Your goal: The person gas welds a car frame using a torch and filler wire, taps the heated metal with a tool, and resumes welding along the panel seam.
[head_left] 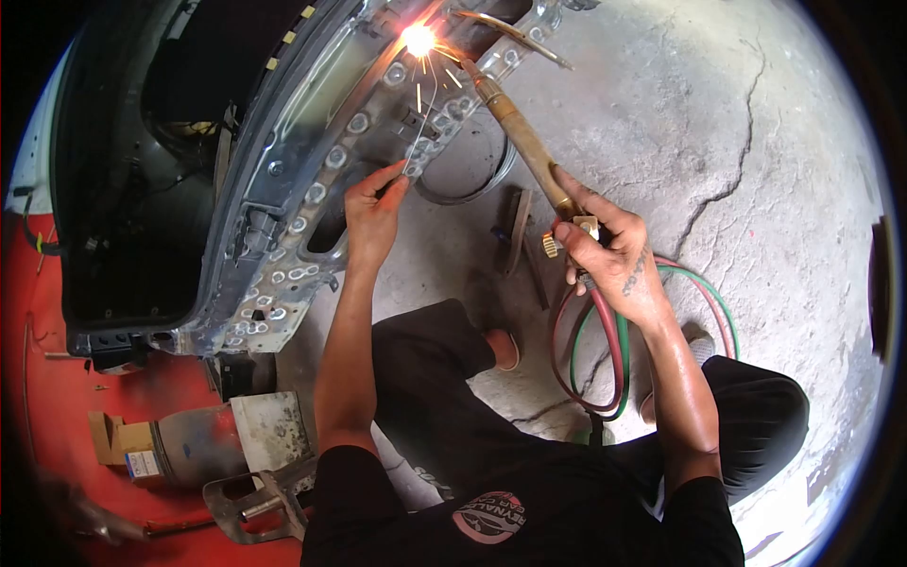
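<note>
My left hand [375, 215] pinches a thin wire rod [424, 118] that reaches up to a bright glowing spot [418, 39] with flying sparks. In my right hand [612, 250] is a brass gas torch [518, 128], its tip pointing up and left at the same spot. The glow lies on a bare metal car body panel [316, 194] marked with rows of round weld spots. Red and green hoses [619, 364] hang from the torch's lower end.
A wire coil [501, 180] and metal bars [518, 231] lie on the cracked concrete floor [699, 123]. At lower left are a cardboard box [121, 440], a cylinder [200, 444] and a metal stand [269, 506] on a red surface. My bent legs are below.
</note>
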Motion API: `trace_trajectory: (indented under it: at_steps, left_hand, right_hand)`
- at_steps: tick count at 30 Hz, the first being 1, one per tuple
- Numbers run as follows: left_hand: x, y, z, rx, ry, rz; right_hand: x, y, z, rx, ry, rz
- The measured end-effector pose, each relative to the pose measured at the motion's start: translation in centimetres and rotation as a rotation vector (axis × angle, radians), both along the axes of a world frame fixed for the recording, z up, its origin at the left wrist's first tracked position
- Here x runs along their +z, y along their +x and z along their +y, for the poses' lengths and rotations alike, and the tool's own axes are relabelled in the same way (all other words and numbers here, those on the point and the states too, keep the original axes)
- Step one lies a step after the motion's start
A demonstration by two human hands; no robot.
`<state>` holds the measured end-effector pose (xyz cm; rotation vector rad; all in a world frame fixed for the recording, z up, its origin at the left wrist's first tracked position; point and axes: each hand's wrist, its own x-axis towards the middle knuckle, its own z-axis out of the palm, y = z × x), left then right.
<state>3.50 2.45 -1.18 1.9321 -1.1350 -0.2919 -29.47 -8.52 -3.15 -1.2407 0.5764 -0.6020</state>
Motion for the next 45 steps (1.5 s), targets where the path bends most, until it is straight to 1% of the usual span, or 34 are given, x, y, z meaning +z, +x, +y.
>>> trace_trajectory:
  at_steps: [15, 24, 30, 39, 45]
  left_hand:
    - [-0.19, 0.34, 0.09, -0.003, -0.008, 0.007]
    - [0.38, -0.59, -0.11, -0.005, -0.016, -0.043]
    - [0.09, -0.3, -0.04, -0.009, -0.015, 0.002]
    - [0.06, 0.05, 0.02, 0.008, 0.011, -0.004]
    - [0.19, -0.33, -0.1, 0.003, -0.017, -0.002]
  right_hand:
    - [-0.14, -0.04, 0.05, 0.004, -0.003, -0.001]
    - [0.07, -0.06, 0.05, 0.005, 0.008, 0.005]
    - [0.03, -0.02, -0.05, 0.003, -0.006, 0.01]
    - [-0.09, -0.01, -0.12, 0.008, 0.003, 0.002]
    - [-0.18, -0.04, -0.09, 0.009, 0.002, 0.001]
